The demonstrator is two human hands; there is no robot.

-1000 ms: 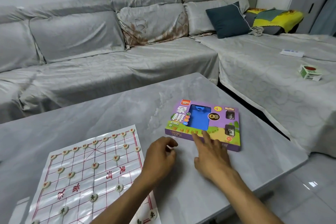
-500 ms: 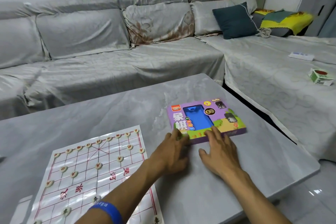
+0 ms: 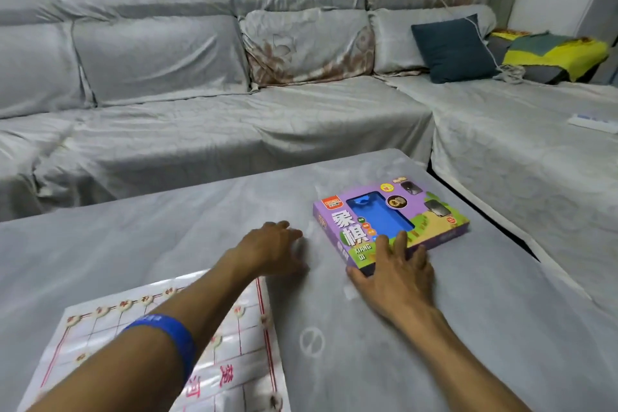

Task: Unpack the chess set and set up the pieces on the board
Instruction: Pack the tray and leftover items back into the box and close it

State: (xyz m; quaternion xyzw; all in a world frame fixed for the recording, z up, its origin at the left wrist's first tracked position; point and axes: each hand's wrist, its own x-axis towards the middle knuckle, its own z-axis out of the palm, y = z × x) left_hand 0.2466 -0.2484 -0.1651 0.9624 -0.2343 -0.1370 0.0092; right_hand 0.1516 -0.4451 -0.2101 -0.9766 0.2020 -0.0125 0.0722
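— Where did the one view look from?
— From the person's head, forward and down across the grey table [image 3: 468,328], close over both forearms.
— And beyond?
— It faced the corner sofa [image 3: 234,130] behind the table.

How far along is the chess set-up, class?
Done: the board lies flat with pieces on its points. In hand: the right hand rests on the box; the left hand is beside it. Left: whether more pieces remain cannot be told.
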